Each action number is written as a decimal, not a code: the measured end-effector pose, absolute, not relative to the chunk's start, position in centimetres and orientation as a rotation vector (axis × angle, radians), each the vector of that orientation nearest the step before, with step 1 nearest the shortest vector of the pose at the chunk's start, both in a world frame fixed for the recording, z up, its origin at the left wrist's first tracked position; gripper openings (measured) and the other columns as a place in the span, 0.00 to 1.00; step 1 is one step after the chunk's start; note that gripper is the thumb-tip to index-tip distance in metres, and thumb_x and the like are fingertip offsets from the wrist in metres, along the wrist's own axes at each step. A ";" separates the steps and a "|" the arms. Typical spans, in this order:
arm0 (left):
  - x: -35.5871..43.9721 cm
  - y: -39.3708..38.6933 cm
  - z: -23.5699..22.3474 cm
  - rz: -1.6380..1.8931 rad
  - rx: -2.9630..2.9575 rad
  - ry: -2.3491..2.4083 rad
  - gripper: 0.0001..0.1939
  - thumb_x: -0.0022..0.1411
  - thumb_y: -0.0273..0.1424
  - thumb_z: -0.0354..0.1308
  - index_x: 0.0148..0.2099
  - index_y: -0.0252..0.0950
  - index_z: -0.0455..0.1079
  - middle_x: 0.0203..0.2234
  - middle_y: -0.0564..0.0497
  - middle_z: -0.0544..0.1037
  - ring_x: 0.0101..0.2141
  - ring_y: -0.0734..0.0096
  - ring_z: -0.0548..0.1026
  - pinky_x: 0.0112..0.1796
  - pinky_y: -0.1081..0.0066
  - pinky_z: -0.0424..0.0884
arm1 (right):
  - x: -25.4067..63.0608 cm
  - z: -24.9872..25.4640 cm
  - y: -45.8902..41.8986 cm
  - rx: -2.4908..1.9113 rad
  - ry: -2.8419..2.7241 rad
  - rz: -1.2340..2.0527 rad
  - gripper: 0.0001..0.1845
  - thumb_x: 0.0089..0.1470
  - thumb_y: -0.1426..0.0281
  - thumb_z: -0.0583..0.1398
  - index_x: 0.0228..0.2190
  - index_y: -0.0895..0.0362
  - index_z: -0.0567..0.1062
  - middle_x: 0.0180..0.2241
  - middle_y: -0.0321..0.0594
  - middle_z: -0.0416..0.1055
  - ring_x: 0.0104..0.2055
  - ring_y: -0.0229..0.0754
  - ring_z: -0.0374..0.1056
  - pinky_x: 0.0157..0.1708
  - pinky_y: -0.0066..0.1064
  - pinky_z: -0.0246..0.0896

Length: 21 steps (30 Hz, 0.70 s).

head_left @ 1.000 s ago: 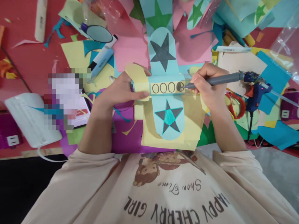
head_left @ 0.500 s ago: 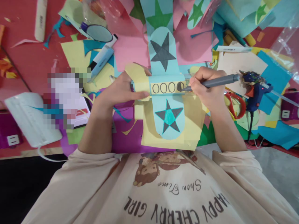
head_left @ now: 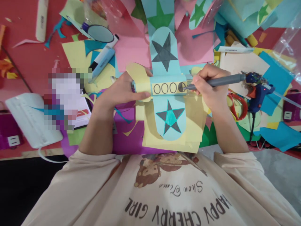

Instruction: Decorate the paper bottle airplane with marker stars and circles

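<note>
My right hand (head_left: 210,86) is closed around a grey marker (head_left: 227,80), whose tip touches the rightmost of several circles on a pale yellow strip (head_left: 169,93). That circle is mostly filled in dark; the others are outlines. The strip lies across a light blue paper piece (head_left: 158,131) with a dark star above and a dark star with a teal centre below. My left hand (head_left: 118,89) grips the left end of the yellow paper band (head_left: 142,82), thumb on top; its other fingers are partly hidden.
A glue gun (head_left: 257,94) and red-handled scissors (head_left: 241,108) lie on the right. To the left are a phone (head_left: 82,108), a white box-like device (head_left: 34,122) with a cable, and a blue marker (head_left: 102,64). Paper scraps cover much of the red table (head_left: 21,69).
My right hand and the marker have shifted slightly to the right, with the tip still on the last circle. More of that circle looks dark. My left hand stays put.
</note>
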<state>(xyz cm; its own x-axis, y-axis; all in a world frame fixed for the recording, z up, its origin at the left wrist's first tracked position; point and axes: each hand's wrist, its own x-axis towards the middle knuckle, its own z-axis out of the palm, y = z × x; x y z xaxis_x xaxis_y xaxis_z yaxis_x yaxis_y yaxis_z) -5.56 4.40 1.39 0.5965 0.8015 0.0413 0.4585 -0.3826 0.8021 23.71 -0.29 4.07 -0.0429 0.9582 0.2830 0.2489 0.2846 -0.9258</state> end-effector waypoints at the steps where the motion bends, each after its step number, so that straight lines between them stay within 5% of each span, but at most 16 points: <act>1: -5.5 4.4 1.4 0.550 2.032 0.997 0.44 0.56 0.69 0.59 0.57 0.36 0.70 0.51 0.43 0.76 0.51 0.57 0.77 0.52 0.57 0.76 | 23.7 4.0 -0.3 -1.143 -1.478 0.863 0.25 0.61 0.54 0.64 0.20 0.51 0.63 0.17 0.28 0.61 0.19 0.35 0.60 0.22 0.34 0.56; 21: -5.8 4.6 1.2 0.534 2.053 0.969 0.45 0.56 0.68 0.60 0.58 0.34 0.69 0.51 0.43 0.74 0.51 0.56 0.77 0.52 0.54 0.77 | 23.5 4.7 -0.4 -1.282 -1.604 0.683 0.28 0.62 0.49 0.62 0.20 0.52 0.63 0.17 0.29 0.59 0.21 0.33 0.57 0.24 0.32 0.53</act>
